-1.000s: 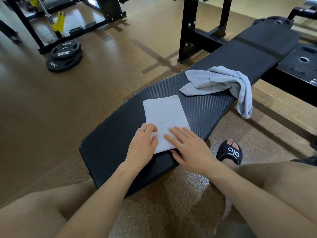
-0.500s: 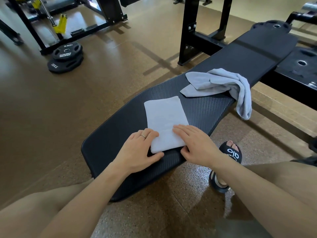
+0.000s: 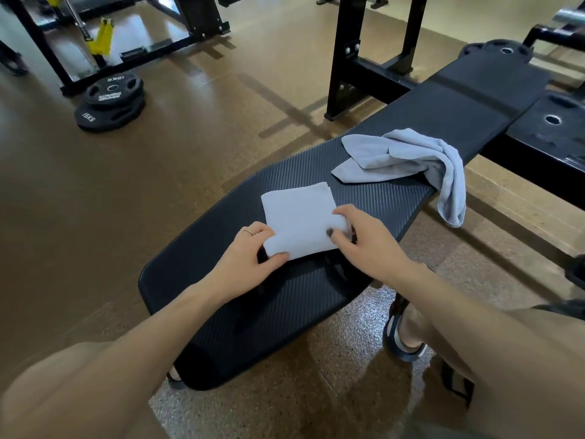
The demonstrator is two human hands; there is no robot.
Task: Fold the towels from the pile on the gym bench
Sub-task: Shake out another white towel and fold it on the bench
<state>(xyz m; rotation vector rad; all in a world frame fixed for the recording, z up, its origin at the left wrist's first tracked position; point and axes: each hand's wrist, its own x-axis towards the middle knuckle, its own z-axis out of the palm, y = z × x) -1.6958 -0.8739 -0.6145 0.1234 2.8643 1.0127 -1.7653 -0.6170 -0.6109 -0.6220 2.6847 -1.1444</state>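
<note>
Gym bench (image 3: 285, 299): 2 towels (image 3: 297, 217), 1 pinched by 2 hands (image 3: 310, 245).

folded towel (image 3: 297, 213) white | loose towel (image 3: 408, 156) grey | bench (image 3: 285, 299) black, ribbed

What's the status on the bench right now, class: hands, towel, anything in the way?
Left hand and right hand pinching near corners of white towel, near edge lifted. Grey towel unfolded, draped over bench edge. Nothing blocking.
</note>
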